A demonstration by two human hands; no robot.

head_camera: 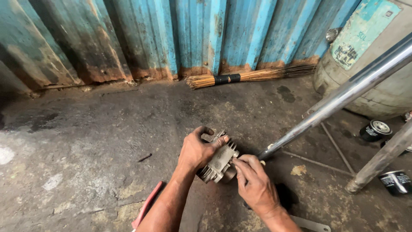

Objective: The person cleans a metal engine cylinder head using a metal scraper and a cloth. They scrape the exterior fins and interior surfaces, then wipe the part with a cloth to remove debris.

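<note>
A rusting blue corrugated wall (171,38) runs along the far side of a stained concrete floor (86,141), with a grey drum (386,81) at far right. A chrome pipe (343,92) slants down from the upper right, its lower end just beside the hands. A stick broom (257,76) lies along the foot of the wall. Near centre, low over the floor, the left hand (196,150) curls around a finned metal engine part (219,161), thumb pressed on its top. The right hand (255,184) pinches the part's near right end with fingertips. Two small black canisters (375,130) stand at right.
</note>
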